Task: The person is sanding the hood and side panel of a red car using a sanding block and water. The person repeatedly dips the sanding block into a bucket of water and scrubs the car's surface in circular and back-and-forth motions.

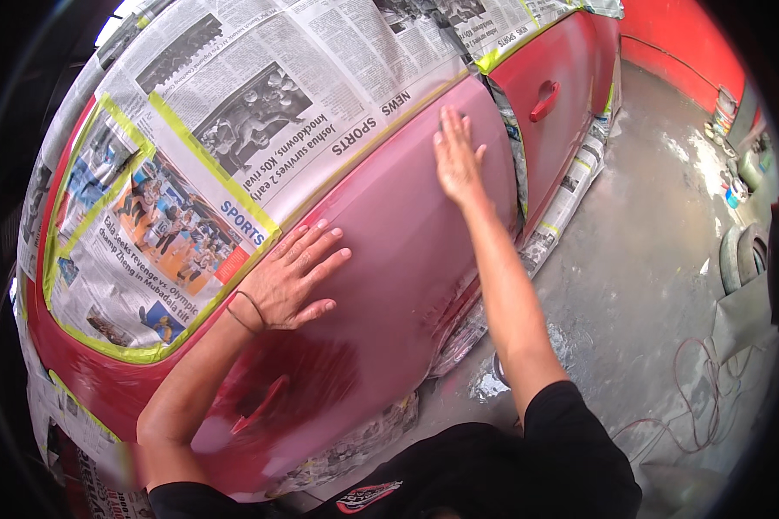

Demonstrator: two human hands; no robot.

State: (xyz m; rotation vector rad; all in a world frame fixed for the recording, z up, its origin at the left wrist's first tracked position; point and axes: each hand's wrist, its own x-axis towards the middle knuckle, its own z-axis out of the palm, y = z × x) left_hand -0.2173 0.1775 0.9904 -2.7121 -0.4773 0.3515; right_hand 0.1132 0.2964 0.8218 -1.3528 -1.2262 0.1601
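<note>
My left hand (pixel 296 275) lies on the red car door (pixel 381 285), fingers spread, beside the lower edge of the newspaper masking (pixel 320 112). A dark band circles that wrist. Farther along the same panel, my right hand (pixel 459 160) rests flat with its fingers stretched out, near the door's far edge. A small dark edge shows by those fingertips; I cannot tell what it is. The door's surface is dull pinkish, with a darker, glossy-looking red patch near the handle (pixel 264 402). Yellow-green tape (pixel 208 169) borders the papered windows.
Beyond the gap lies another red door with its handle (pixel 545 101). Newspaper (pixel 571 186) covers the sill. On the grey, wet-looking floor (pixel 614 285) at the right are tires (pixel 740 258), a thin reddish hose (pixel 710 389) and several containers. A red surface (pixel 688 43) stands at the back.
</note>
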